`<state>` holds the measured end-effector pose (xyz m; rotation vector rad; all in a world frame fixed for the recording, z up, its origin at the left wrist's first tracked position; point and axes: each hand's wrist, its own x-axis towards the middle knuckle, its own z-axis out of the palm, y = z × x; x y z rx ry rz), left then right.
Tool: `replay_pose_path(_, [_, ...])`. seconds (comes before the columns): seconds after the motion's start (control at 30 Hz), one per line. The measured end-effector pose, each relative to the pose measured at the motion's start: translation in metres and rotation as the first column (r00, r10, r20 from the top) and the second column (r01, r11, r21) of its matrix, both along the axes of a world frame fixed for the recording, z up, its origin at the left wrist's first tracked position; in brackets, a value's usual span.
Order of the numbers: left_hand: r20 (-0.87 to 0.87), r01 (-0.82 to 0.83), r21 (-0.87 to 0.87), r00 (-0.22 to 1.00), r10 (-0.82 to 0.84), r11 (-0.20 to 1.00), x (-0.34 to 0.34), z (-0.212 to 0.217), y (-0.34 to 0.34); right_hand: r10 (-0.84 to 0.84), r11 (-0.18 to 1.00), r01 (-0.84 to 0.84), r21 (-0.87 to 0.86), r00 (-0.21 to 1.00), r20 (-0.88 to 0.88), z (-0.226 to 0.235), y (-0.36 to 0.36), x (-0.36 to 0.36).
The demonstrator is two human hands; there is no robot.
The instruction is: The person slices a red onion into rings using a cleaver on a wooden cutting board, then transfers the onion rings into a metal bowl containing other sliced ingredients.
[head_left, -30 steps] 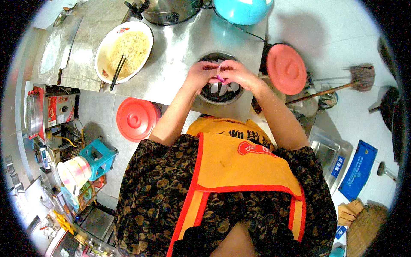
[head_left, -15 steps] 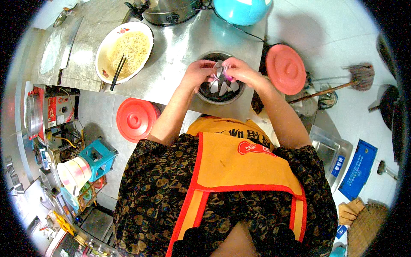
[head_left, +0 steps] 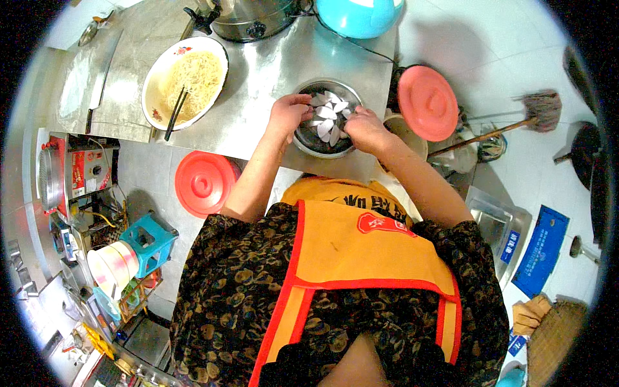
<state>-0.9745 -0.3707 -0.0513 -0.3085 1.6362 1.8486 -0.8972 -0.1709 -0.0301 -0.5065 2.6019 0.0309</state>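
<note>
A round metal bowl (head_left: 324, 153) stands near the front edge of the steel table. Inside it lie several pale onion pieces (head_left: 326, 112), curved and loose. At the bowl's left side is my left hand (head_left: 289, 117), its fingers bent together over the rim. Across from it, my right hand (head_left: 369, 131) reaches over the right side with the fingers curled closed. What either set of fingertips grips, rim or onion, is hidden.
To the left on the table sits an enamel basin (head_left: 151, 84) of noodles with dark chopsticks (head_left: 175, 113). A steel pot (head_left: 253, 19) and a blue round vessel (head_left: 358, 18) stand at the back. Red lids (head_left: 428, 103) flank the table; a broom (head_left: 541, 116) lies right.
My hands have moved apart, from close together above the bowl's middle to its two sides. The purple-edged onion piece between them is no longer visible there; more loose pieces show.
</note>
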Motion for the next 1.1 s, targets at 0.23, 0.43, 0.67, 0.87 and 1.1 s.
replay_pose_path(0.23, [-0.068, 0.194, -0.066, 0.978, -0.198, 0.979, 0.001, -0.008, -0.003, -0.417, 0.619, 0.484, -0.618, 0.870, 0.263, -0.006, 0.015, -0.018])
replay_pose_path(0.43, [0.046, 0.330, 0.223, 0.937, -0.348, 0.917, 0.014, -0.002, 0.008, -0.285, -0.240, 0.854, -0.462, 0.393, 0.874, 0.004, 0.016, -0.024])
replay_pose_path(0.67, [0.040, 0.260, 0.121, 0.963, -0.267, 0.958, 0.013, 0.024, 0.011, -0.132, -0.328, 0.828, -0.455, 0.436, 0.890, -0.002, 0.023, -0.016])
replay_pose_path(0.87, [0.099, 0.199, 0.226, 0.969, -0.225, 0.954, 0.009, 0.008, 0.010, -0.143, -0.362, 0.758, -0.542, 0.530, 0.836, -0.010, 0.016, -0.019])
replay_pose_path(1.1, [0.066, 0.140, 0.292, 0.984, -0.166, 0.946, 0.015, -0.002, 0.012, -0.206, -0.338, 0.811, -0.477, 0.431, 0.879, -0.007, 0.009, -0.018])
